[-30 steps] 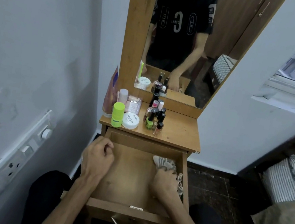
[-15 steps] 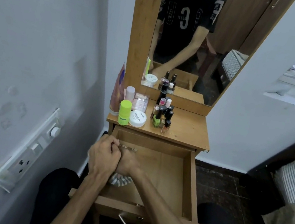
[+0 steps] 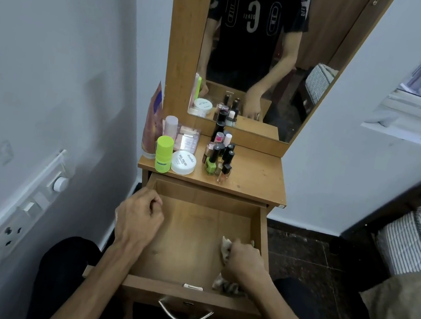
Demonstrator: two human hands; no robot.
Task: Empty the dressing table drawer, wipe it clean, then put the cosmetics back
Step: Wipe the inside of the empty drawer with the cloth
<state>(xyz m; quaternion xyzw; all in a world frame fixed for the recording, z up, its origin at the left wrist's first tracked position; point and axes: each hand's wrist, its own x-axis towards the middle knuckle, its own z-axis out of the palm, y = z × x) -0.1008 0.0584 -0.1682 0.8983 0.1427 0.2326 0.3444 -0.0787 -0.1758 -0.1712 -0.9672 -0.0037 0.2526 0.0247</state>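
Note:
The wooden drawer [image 3: 204, 220] is pulled out, with nothing inside but a cloth and my hands. My right hand [image 3: 245, 264] grips a crumpled patterned cloth [image 3: 224, 284] pressed on the drawer floor at the near right corner. My left hand [image 3: 139, 215] is curled over the drawer's left wall. The cosmetics stand on the table top [image 3: 253, 178]: a lime-green stick [image 3: 162, 157], a white round jar [image 3: 183, 162], a cluster of nail polish bottles [image 3: 219, 158], a pink-capped bottle [image 3: 171, 125], a clear box [image 3: 187, 139] and a tube [image 3: 154, 121].
A mirror [image 3: 264, 56] rises behind the table top and reflects a person. A wall with a switch and socket panel [image 3: 23, 210] runs close on the left. A bed with striped bedding [image 3: 413, 245] stands to the right. The drawer handle [image 3: 184, 315] hangs at the front.
My right hand has swept the cloth from the drawer's left side, beside my left hand, across to the near right corner. The left hand stayed on the left wall.

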